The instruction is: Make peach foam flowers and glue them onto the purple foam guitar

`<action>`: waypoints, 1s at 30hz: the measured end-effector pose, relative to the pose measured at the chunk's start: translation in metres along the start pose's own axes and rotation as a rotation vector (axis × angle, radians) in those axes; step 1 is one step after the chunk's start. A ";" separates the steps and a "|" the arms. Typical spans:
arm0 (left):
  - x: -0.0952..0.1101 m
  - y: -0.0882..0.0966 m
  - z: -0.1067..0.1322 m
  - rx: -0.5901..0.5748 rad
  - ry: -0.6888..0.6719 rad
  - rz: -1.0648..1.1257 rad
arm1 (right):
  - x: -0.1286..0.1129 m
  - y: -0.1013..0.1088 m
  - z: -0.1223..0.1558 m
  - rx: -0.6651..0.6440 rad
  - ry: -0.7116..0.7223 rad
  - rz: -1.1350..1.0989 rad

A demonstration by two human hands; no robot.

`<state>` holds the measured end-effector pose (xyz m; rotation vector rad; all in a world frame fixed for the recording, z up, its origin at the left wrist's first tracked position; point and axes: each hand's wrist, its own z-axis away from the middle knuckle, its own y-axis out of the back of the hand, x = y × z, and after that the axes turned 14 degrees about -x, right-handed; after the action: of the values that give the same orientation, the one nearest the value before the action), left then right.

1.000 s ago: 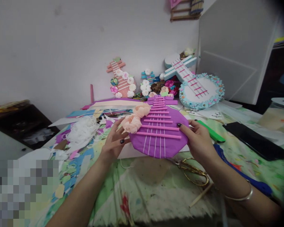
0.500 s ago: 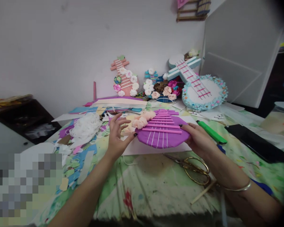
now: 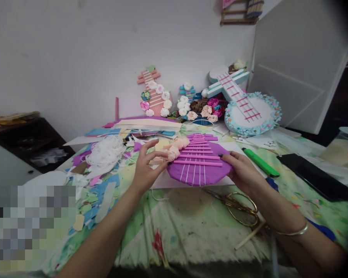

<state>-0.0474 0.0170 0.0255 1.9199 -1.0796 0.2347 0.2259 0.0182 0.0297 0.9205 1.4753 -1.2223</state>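
A purple foam guitar with pink crossbars and white strings is held low over the table, nearly flat. My right hand grips its right edge, thumb on top. My left hand is at its left edge, thumb and forefinger pinched on the peach paper flowers that run along the guitar's left side, the other fingers spread. A white sheet lies under the guitar.
Gold-handled scissors lie just below my right hand. A green marker and a black phone are to the right. White string and paper scraps lie left. Finished craft guitars lean on the back wall.
The purple guitar has been lowered from a tilted, raised position to nearly flat over the table. My left hand came off its edge and now pinches the peach flowers.
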 end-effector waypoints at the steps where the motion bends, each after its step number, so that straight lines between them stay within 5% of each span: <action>1: 0.001 0.000 0.000 -0.010 -0.004 0.002 | 0.000 0.000 0.000 -0.001 0.007 0.016; 22: -0.001 -0.002 -0.001 -0.051 0.000 0.022 | -0.003 -0.006 0.002 0.009 -0.012 -0.014; 30: 0.005 -0.005 0.000 -0.047 -0.117 -0.136 | 0.000 -0.004 0.002 0.000 -0.010 -0.019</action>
<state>-0.0408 0.0156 0.0251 1.9755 -1.0166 0.0214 0.2226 0.0154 0.0308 0.9015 1.4795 -1.2384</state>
